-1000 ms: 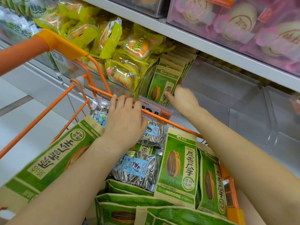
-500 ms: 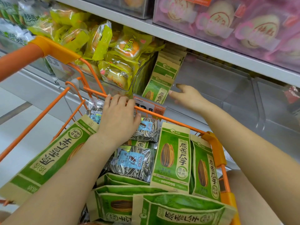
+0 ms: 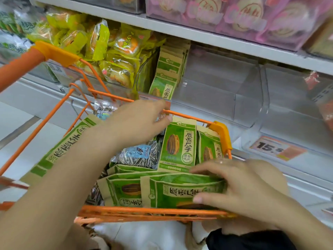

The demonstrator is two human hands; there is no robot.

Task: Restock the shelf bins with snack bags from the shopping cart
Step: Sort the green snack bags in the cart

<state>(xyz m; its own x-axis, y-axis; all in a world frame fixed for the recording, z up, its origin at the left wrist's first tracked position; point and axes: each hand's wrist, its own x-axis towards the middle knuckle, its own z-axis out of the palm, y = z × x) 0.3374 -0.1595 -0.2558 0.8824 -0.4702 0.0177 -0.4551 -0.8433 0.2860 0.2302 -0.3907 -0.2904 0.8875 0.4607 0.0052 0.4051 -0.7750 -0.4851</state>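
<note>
Our right hand point(image 3: 241, 192) has its fingers point(image 3: 207, 171) and thumb clamped on a flat green-and-kraft paper sunflower-seed bag point(image 3: 180, 190) lying at 6 o'clock in the orange wire shopping cart point(image 3: 220, 134). Our left hand point(image 3: 137, 123) hovers, fingers apart, empty. Lifting may drag neighbouring bags out. At 12 o'clock the clear plastic shelf bin point(image 3: 216, 83) waits; the cart's rim lies between.

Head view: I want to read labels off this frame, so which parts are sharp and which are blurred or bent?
Head view: print on the upright green bag in the cart reads clearly; the right hand and price tag are motion-smeared; the pink packs on top are soft and washed out; the shelf edge slants and bows from the wide lens.
</note>
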